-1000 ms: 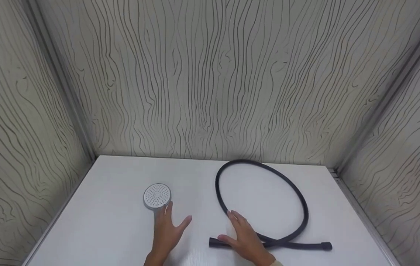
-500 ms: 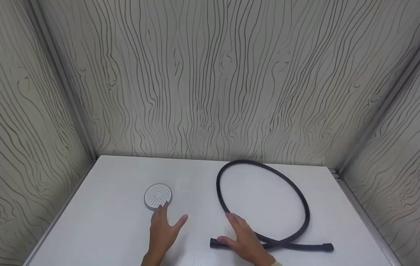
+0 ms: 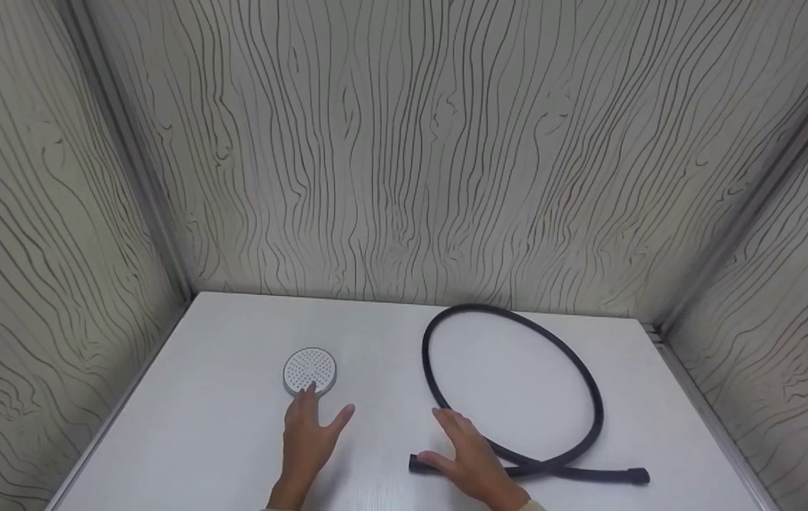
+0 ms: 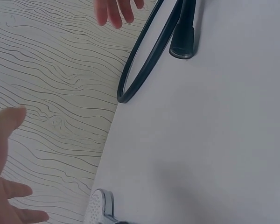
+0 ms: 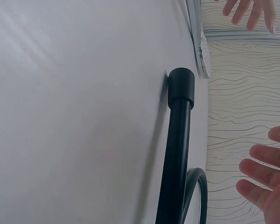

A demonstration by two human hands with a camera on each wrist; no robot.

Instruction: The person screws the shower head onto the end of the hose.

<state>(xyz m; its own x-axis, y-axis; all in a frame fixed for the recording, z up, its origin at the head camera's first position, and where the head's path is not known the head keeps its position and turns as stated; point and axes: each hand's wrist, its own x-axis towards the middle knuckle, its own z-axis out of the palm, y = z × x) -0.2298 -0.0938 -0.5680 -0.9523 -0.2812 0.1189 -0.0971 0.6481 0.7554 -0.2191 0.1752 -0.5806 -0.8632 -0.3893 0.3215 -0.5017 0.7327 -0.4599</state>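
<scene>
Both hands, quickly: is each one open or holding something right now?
Left hand: open, holding nothing, near the shower head.
Right hand: open, holding nothing, near the black hose.

A: Head view: muted, even light; back wall [image 3: 390, 142] greyer toward the top, tabletop [image 3: 248, 333] brighter.
B: Shadows?
A: Soft-edged. Right wrist view, one beside the black hose [image 5: 176, 149]; left wrist view, a broad faint smudge.
B: Glare?
A: Pale streaks on the tabletop, right wrist view.
</scene>
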